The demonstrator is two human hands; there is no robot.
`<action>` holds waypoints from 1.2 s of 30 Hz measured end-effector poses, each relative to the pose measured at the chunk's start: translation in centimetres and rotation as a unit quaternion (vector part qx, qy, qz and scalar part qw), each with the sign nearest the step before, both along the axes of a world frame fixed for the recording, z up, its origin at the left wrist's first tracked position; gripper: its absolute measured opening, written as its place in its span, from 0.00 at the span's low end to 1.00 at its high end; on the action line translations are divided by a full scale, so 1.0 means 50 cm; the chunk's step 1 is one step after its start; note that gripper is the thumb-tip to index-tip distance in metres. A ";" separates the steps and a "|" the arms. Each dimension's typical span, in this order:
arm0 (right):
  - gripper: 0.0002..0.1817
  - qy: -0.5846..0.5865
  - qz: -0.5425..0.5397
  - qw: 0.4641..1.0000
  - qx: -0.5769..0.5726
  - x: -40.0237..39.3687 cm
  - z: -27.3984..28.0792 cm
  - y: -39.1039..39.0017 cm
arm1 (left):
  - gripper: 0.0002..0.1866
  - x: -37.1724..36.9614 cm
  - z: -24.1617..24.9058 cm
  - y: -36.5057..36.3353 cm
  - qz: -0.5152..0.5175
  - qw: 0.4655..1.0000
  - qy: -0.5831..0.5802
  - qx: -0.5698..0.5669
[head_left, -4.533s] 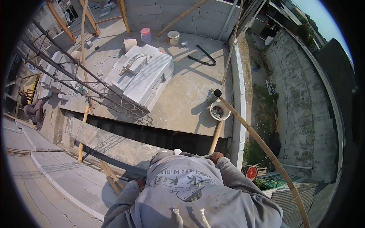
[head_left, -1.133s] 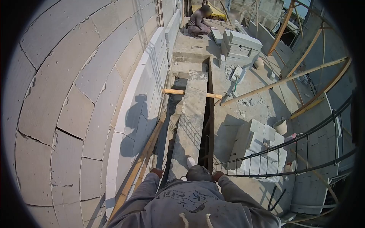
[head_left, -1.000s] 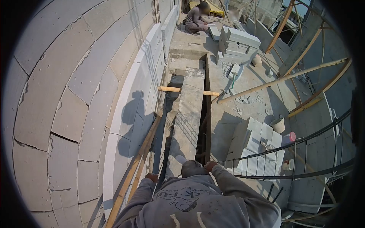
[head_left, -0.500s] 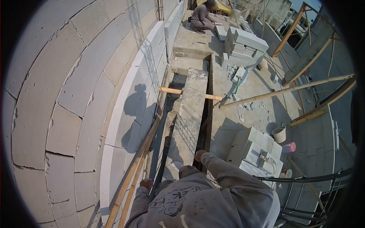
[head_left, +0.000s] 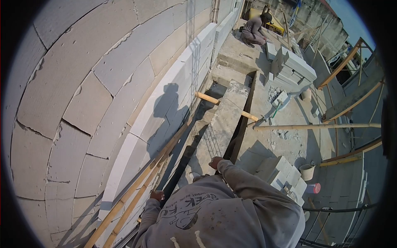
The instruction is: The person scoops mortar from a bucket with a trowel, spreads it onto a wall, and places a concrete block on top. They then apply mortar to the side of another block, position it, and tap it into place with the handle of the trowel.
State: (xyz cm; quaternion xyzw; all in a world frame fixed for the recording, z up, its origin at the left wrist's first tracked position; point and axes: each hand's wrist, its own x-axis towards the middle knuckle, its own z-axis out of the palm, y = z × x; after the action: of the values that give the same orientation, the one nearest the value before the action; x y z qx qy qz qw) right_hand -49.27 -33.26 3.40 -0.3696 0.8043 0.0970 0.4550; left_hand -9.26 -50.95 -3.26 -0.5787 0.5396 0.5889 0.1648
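My left hand [head_left: 157, 195] is low in front of me, beside two long wooden poles [head_left: 134, 198] that lean along the block wall. Its fingers look curled in, and nothing shows in them. Farther forward, my right hand [head_left: 215, 162] is over the near part of a narrow concrete slab [head_left: 225, 113], close to the dark gap along its right side. That hand is closed like a fist with nothing sticking out of it. A dark bar [head_left: 182, 167] runs beside the slab, just ahead of my left hand.
A light block wall [head_left: 99, 82] rises on my left. A bamboo pole [head_left: 209, 98] lies across the slab. Block stacks [head_left: 293, 68] stand ahead and at right, near a bucket [head_left: 307, 171] and pink-lidded container [head_left: 314, 188]. A co-worker [head_left: 254, 31] crouches at the far end.
My view has turned to the left, so the scene sits farther right and more wall shows. Both hands stay low in front of my body, still closed. The co-worker remains crouched.
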 end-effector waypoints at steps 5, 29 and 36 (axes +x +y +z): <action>0.25 -0.011 0.018 0.999 -0.028 0.037 -0.115 -0.006 | 0.19 0.116 0.016 0.029 -0.105 0.989 0.000 -0.104; 0.04 -0.151 -0.049 0.987 -0.015 0.079 -0.146 -0.136 | 0.10 0.260 -0.008 0.249 -0.237 0.922 -0.077 -0.296; 0.24 0.028 0.238 0.970 -0.046 0.220 -0.123 -0.137 | 0.07 0.372 -0.111 0.281 -0.274 0.911 -0.057 -0.304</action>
State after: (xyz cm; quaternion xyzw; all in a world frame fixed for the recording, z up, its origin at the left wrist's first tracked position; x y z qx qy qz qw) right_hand -38.27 -40.10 -2.74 -0.5680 0.7094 0.1760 0.3783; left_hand 9.33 -36.89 -8.83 -0.4629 0.8197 0.2937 0.1659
